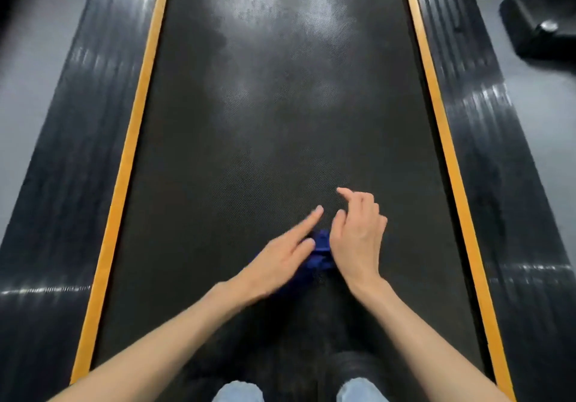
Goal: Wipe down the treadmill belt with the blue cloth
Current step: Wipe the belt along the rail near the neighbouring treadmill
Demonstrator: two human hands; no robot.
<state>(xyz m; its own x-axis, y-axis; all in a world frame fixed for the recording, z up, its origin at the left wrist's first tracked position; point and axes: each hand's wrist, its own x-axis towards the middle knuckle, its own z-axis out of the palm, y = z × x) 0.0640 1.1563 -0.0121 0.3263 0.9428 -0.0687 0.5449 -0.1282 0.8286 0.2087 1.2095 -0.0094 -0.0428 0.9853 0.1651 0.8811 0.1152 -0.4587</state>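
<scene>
The left hand (277, 261), fingers straight, and the right hand (358, 239), loosely curled, are covering the bunched cloth (321, 244), neither clearly gripping it. It is lying mid-belt (280, 139). Wiping with it bunched is risking missed strips farther up.

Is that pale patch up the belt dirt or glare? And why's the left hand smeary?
Head view: pale patches on the treadmill belt look like light glare, matching the streaks on the side rail; the left hand is motion-blurred, the right hand is sharper, and the blue cloth is mostly hidden between them.
</scene>
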